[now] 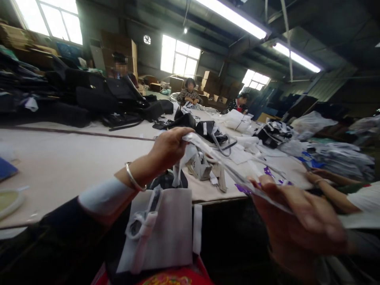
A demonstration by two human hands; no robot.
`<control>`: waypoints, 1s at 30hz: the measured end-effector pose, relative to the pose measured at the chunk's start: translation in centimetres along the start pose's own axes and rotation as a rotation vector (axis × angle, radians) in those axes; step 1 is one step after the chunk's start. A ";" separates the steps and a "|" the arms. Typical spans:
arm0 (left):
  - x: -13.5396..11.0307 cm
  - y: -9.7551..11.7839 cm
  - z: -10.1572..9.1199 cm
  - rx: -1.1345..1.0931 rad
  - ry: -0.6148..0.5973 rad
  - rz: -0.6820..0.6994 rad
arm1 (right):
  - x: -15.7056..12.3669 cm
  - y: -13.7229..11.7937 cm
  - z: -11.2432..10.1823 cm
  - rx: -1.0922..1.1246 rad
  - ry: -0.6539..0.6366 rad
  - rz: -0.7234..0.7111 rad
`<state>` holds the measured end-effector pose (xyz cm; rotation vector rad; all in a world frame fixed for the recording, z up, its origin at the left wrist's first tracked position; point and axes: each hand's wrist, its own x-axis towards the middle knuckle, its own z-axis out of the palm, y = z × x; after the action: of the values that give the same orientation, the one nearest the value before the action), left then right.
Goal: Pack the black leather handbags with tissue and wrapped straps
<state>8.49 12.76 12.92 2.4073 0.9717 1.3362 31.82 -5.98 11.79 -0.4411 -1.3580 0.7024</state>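
My left hand (173, 148), with a bangle at its wrist, is closed on one end of a long translucent white plastic strip (213, 156). My blurred right hand (299, 215) pinches its other end, so the strip stretches slantwise between both hands. Below them, against my lap, is a dark item, apparently a handbag, covered by a white foam sheet (173, 225). A strap with a ring, wrapped in white (145, 227), lies over that sheet. Purple pieces of film (268, 172) show near my right hand. Whether the strip is part of a larger plastic bag, I cannot tell.
On the long pale table (74, 158) lie black bags (208, 128), a beige-grey bag (203, 166) and a white bundle (237, 120). Black goods (97, 93) are heaped at left. A co-worker's arms (329, 188) reach in at right; several people sit farther back.
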 end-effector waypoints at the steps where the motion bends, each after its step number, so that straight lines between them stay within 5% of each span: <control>1: 0.9 -0.1 -0.2 0.109 0.056 -0.006 | -1.5 0.4 -0.4 -0.074 -0.023 0.012; 3: 2.0 -0.4 -0.3 0.289 0.061 -0.081 | -4.6 2.0 -0.8 -0.206 -0.048 0.188; 5: 2.3 -1.0 0.0 0.305 -0.023 -0.192 | -7.4 4.2 -0.4 -0.249 -0.022 0.548; 7: 2.2 -2.1 0.7 0.122 -0.122 -0.268 | -9.3 6.2 0.6 -0.198 0.039 0.824; 10: 1.7 -3.7 1.7 -0.134 -0.183 -0.308 | -10.0 7.6 2.1 -0.013 0.003 0.982; 16: 1.3 -3.1 1.6 -0.615 -0.198 -0.263 | -7.0 7.7 0.1 0.010 -0.358 0.874; 21: 1.0 -1.3 -0.1 -0.828 -0.514 -0.215 | -4.0 12.5 -2.0 -0.126 -0.205 0.816; 23: 0.9 -1.0 -0.6 -0.825 -0.603 -0.193 | -2.6 14.7 -1.3 -0.284 -0.166 0.755; 27: 0.7 -0.3 -1.6 -0.777 -0.697 -0.145 | 0.1 17.2 1.6 -0.521 -0.382 0.577; 30: 0.3 1.0 -2.8 -0.754 -0.824 -0.091 | 1.7 18.1 3.1 -0.723 -0.396 0.437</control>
<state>6.72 11.82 15.19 1.9484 0.2607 0.4253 25.30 7.95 1.57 -1.2525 -1.9119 0.6514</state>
